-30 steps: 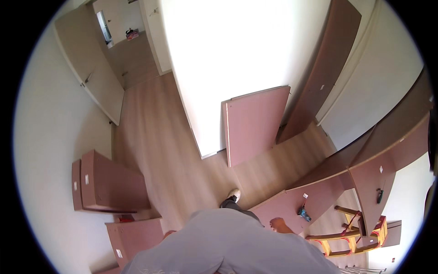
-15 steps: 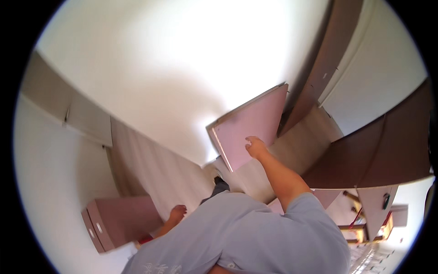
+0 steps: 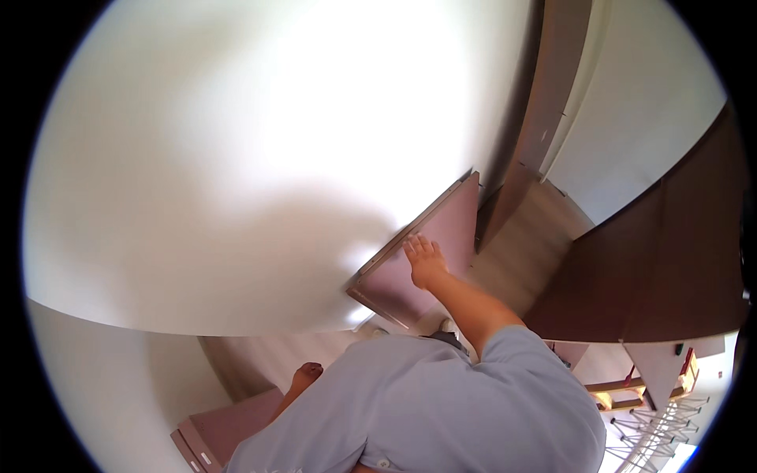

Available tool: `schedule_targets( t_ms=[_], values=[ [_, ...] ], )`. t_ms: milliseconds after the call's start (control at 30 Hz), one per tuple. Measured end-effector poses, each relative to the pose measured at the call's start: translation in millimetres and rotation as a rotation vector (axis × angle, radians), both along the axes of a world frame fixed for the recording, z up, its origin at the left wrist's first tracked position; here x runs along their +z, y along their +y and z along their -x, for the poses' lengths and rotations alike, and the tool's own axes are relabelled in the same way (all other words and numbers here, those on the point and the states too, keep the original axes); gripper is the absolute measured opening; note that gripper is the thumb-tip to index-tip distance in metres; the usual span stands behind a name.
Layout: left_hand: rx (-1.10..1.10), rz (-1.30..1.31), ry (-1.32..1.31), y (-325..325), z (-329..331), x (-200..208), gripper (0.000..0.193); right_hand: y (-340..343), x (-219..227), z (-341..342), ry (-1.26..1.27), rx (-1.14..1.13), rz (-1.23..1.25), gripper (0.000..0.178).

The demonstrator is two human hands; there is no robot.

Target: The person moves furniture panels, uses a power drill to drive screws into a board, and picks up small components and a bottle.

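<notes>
A flat pinkish-purple panel (image 3: 441,243) with a brown edge leans tilted against the white wall (image 3: 236,158). My right hand (image 3: 424,260) reaches over its face near the upper edge, fingers spread and palm toward the panel. Whether the palm presses on the surface, I cannot tell. At the left, my left hand (image 3: 308,374) hangs low with its fingers curled in and nothing visible in them. Closest to it is a pinkish-brown drawer cabinet (image 3: 229,430), partly hidden behind my arm.
Long brown boards (image 3: 528,150) stand along the wall past the panel. A large dark brown surface (image 3: 631,276) takes up the right side. Wooden-framed stools (image 3: 619,394) and metal frames (image 3: 666,426) appear at lower right. Wood-look floor (image 3: 520,252) runs between.
My right hand has moved up toward the panel's upper edge, its fingers now spread flatter. The view has shifted, with more wall showing and the drawer cabinet lower. My left hand still hangs at the left.
</notes>
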State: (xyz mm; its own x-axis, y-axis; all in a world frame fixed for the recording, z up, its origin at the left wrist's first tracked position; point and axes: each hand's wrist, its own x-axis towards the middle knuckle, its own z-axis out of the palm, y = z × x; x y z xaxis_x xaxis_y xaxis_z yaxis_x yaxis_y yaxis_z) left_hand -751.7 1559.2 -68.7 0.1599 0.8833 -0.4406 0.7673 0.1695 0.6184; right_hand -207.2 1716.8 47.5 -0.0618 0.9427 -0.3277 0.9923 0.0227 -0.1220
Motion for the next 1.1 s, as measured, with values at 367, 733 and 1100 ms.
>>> schedule_targets(
  t_ms=[367, 733, 1100],
  values=[
    [0.131, 0.122, -0.01, 1.2, -179.1, 98.8, 0.035, 5.9, -24.3, -45.9, 0.064, 0.208, -0.186, 0.073],
    [0.179, -0.343, -0.175, 71.2, -305.3, 132.8, 0.018, 9.6, -43.0, -73.7, 0.028, 0.379, -0.349, 0.065],
    [-0.239, -0.558, 0.144, 156.5, -366.8, 140.3, 0.044, -68.9, -32.0, -111.0, 0.225, 0.401, -0.489, 0.07]
  ],
)
